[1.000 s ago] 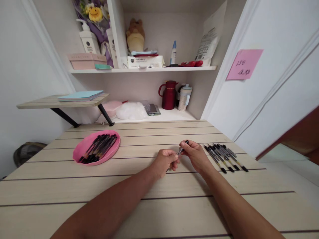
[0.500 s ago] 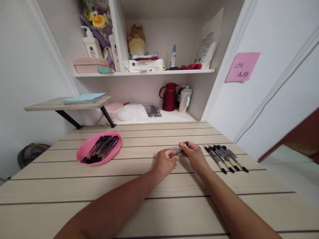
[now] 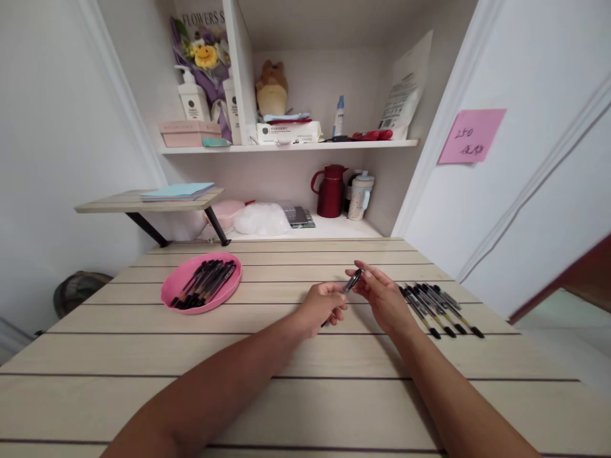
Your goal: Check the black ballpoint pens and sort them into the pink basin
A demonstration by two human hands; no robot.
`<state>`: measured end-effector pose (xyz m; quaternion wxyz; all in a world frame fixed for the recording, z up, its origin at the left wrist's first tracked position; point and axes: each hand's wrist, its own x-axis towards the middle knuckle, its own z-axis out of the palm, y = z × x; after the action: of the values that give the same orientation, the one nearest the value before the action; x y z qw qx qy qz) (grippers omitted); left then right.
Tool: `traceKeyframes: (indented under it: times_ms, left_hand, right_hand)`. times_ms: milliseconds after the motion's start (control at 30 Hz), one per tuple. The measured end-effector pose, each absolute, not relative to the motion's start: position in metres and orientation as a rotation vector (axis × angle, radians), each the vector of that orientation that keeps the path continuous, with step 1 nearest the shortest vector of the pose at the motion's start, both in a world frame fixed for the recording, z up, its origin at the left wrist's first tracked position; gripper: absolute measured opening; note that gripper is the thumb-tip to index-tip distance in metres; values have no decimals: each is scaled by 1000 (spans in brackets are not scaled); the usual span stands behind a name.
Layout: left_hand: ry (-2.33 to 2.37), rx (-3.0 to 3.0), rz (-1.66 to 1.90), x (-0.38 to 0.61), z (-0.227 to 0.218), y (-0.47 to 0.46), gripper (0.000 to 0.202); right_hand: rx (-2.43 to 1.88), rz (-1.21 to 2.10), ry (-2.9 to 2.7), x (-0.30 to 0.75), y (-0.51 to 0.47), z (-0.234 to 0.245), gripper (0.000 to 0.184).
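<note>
Over the middle of the wooden table (image 3: 286, 356), my left hand (image 3: 323, 305) is closed around the lower part of a black pen (image 3: 352, 280). My right hand (image 3: 384, 299) pinches the pen's upper end with thumb and forefinger, the other fingers spread. To the right of my right hand, several black pens (image 3: 439, 306) lie side by side on the table. A pink dish (image 3: 179, 284) holding several more black pens (image 3: 205, 283) sits to the left.
A small raised wooden stand (image 3: 143, 202) with blue notebooks stands at the back left. Behind the table, shelves hold a red jug (image 3: 330, 191), a patterned cup (image 3: 358, 194), bottles and a tissue pack (image 3: 287, 132). A pink note (image 3: 470, 135) sticks to the right wall.
The view has shifted slightly, moving the scene right and down. The pen between my hands has tilted up a little, and my right fingers have spread.
</note>
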<state>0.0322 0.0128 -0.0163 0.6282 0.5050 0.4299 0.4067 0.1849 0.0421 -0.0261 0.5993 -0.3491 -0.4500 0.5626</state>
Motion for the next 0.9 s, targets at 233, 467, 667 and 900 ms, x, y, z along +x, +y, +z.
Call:
traceKeyframes:
  times_ms: [233,467,667,900]
  left_hand:
    - [1226,1330,974,30,-11,12,31]
    - [1380,1563,1048,28,-22,8,30]
    - [1800,1718,1109,-31,0,5,22]
    - [2279,1580,1013,-160,48,1,17]
  right_hand:
    - [-781,1327,-1035,181,42,-29,27]
    - [-826,1277,-1095,175,38,-32,32]
    - [-920,1221,-1152,182,42,-36,41]
    - [-988,1203,-1201,182,42,-39,41]
